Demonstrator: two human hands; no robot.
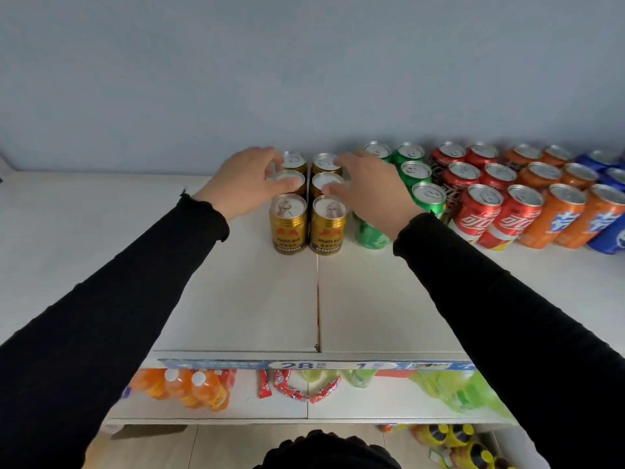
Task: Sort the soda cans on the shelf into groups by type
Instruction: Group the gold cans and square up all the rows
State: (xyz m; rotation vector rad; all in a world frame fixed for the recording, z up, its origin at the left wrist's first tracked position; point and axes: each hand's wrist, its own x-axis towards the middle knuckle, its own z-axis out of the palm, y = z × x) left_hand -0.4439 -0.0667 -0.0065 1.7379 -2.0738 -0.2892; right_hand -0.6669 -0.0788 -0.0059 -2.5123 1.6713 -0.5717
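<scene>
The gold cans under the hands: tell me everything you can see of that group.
Six short gold metal cans with silver pull-tab lids stand upright in two columns of three on the white shelf, left of the green cans. The front pair read "Wealth Bull". The left hand and right hand touch the middle-row lids.

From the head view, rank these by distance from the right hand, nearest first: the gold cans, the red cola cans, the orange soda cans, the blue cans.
1. Gold cans: under the right hand, whose fingers touch the tops of the right column.
2. Red cola cans: to its right, past the green cans.
3. Orange soda cans: farther right.
4. Blue cans: far right edge.
</scene>
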